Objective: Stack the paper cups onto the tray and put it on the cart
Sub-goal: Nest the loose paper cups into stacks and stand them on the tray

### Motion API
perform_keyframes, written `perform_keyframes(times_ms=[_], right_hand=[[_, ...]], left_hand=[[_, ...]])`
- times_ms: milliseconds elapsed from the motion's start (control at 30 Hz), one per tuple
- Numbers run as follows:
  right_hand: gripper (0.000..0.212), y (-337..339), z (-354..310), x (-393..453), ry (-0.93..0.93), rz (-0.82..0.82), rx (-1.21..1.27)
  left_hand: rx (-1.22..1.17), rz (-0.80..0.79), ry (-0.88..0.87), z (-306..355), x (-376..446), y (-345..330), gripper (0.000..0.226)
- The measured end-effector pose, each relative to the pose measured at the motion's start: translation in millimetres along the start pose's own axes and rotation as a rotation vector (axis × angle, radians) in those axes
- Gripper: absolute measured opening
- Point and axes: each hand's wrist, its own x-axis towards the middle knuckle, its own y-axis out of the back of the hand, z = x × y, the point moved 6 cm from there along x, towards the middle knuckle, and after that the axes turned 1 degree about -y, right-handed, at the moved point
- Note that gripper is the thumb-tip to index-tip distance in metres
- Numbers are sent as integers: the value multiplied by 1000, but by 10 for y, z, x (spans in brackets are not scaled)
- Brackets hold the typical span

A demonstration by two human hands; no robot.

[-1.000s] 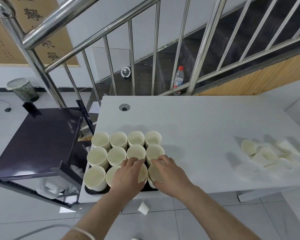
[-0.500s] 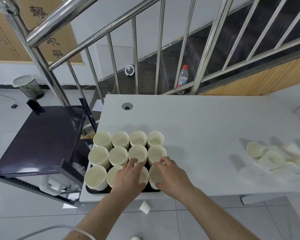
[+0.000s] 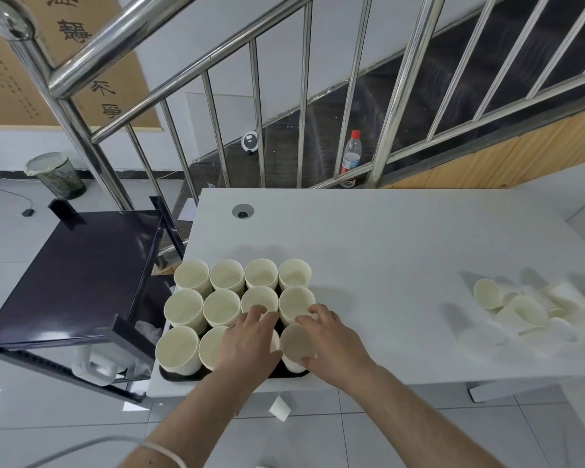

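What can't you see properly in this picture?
All in the head view:
- Third cup in the near row: hidden under the left hand.
- Tray: only its dark near edge shows; cups cover the rest.
- Loose cups at right: blurred, uncountable.
- Cart lower shelf: mostly hidden by the top shelf.

Bright, even light; wide-angle edge warping

My left hand point(image 3: 247, 346) lies over a front-row paper cup on the black tray point(image 3: 169, 374), while my right hand point(image 3: 331, 342) curls round the front-right cup point(image 3: 296, 344). The tray's twelve cup places sit at the white table's point(image 3: 385, 251) near left corner, beside the dark cart point(image 3: 75, 271). Loose cups point(image 3: 517, 309) lie tipped over, well apart to the right.
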Motion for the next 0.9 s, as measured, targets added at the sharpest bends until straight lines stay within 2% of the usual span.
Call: perform_keyframes(times_ms=[300,767,900], right_hand=[[65,473,600,-408,-22,85,2],[62,1039,2766,-1903,-336,195,-1],[63,1144,3246,-2160,-424,194,10]], left_hand=[[-14,43,-83,871,67,107,58],[-44,27,-346,3243,216,-371,55],[-36,1,-417,3745,318,-465,54]])
